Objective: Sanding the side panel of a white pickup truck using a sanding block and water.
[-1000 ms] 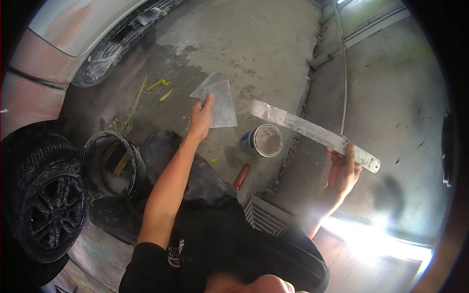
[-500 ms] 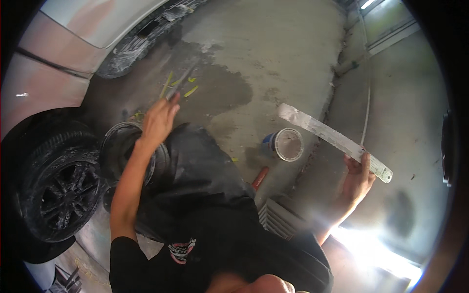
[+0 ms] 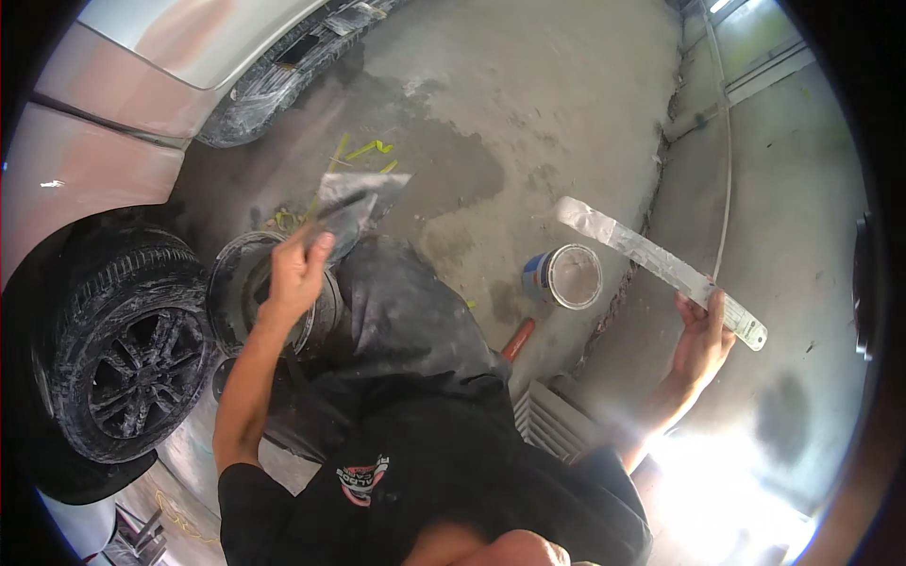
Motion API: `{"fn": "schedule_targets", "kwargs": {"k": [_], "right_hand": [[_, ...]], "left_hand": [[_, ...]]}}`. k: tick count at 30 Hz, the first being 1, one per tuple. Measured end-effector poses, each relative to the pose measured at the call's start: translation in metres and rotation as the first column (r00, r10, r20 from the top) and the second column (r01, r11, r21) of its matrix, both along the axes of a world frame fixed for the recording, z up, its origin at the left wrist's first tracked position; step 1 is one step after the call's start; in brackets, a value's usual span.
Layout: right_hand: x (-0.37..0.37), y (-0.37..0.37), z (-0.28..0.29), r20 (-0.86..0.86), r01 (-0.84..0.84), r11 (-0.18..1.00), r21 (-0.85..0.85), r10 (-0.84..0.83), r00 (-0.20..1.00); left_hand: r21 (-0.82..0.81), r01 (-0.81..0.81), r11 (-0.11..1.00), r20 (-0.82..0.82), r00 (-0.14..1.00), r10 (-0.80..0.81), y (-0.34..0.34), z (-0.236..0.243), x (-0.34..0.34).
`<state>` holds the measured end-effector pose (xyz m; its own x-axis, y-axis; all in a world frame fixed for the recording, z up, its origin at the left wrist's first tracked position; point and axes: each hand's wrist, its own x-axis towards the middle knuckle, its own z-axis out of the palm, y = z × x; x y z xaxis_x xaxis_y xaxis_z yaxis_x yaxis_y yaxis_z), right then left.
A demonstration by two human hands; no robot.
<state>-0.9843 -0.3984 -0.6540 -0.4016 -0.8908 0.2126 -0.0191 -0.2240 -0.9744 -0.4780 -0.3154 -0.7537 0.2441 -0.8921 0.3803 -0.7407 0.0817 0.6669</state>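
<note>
My left hand [image 3: 300, 274] is closed on a grey, flat-bladed spreader [image 3: 351, 209], its broad face turned up above my knee. A paint stirring stick [image 3: 642, 250] slants across on the right, its far half coated in pale pinkish paste. My right hand [image 3: 703, 341] grips it near the bare end, thumb on one side and fingers on the other. Below the coated half, a tin [image 3: 576, 275] of similar pale paste stands open on the floor, apart from both hands.
At left are a car's pink-patched side panel [image 3: 123, 108] and a dusty black wheel [image 3: 142, 377]. A dark bucket [image 3: 225, 283] stands beside my left forearm. Yellow strips [image 3: 373, 148] lie on the wet-stained floor. A red handle [image 3: 518, 340] and a slatted grate [image 3: 547, 420] are near my legs; a wall runs along the right.
My left hand has turned the spreader from edge-on to broad face up and drawn it slightly closer. The stick stays in my right hand; the whole view has shifted a little.
</note>
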Motion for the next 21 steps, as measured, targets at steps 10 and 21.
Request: {"fn": "schedule_targets", "kwargs": {"k": [10,21], "right_hand": [[0.012,0.002,0.015,-0.022,0.034,0.999,0.034,-0.033,0.999],[0.030,0.010,0.021,0.040,-0.054,0.998,0.031,0.052,0.998]], "left_hand": [[0.229,-0.141,0.963,-0.954,0.162,0.251,-0.080,0.001,-0.069],[0.245,0.096,0.965,-0.960,0.162,0.228,-0.128,-0.039,-0.173]]}}
